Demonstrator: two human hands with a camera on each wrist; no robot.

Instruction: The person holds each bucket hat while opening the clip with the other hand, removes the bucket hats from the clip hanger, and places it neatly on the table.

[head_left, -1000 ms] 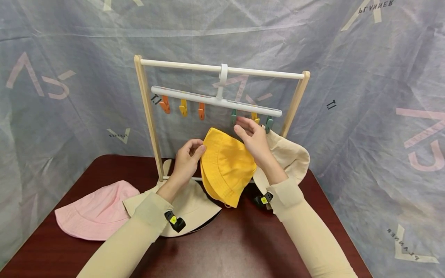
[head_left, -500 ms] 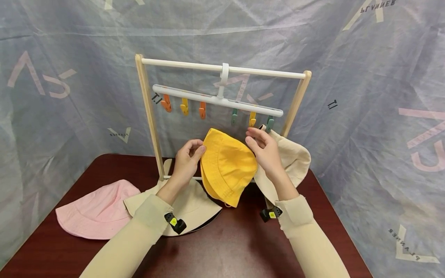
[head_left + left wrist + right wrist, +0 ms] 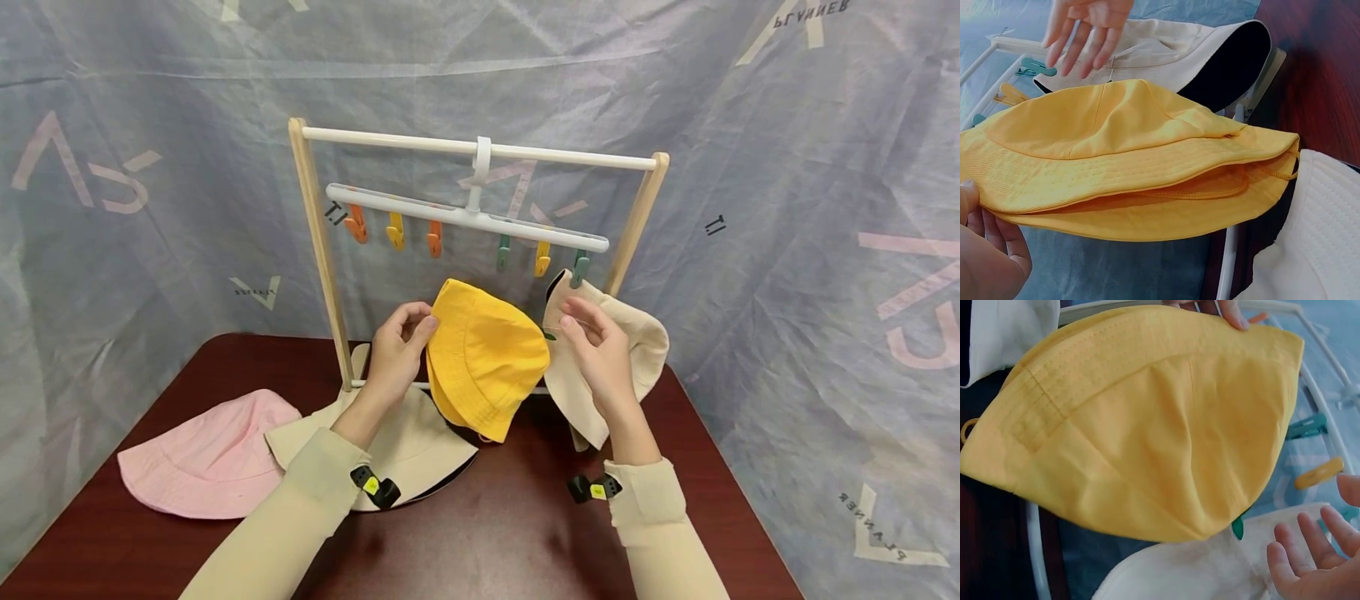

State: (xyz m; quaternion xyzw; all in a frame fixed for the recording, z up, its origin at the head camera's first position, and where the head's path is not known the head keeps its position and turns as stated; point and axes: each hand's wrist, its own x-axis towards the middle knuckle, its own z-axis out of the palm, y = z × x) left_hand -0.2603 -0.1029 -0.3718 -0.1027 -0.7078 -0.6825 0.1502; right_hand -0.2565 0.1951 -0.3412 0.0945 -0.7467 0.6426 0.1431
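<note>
Here, my left hand (image 3: 396, 348) pinches the brim of a yellow bucket hat (image 3: 491, 354), holding it up, lower than the white hanger (image 3: 405, 202); my right hand (image 3: 602, 357), fingers loosely spread, is near a clipped cream hat (image 3: 647, 333).

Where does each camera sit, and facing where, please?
Head: on the head, facing forward and down at the yellow fabric bucket hat; left fingers, right fingers, beige fabric sleeves show.
Left wrist: worn there, facing the hat's opening; left and right fingers show.
Right wrist: worn there, facing its crown; likewise.
Wrist views share the hat.
</note>
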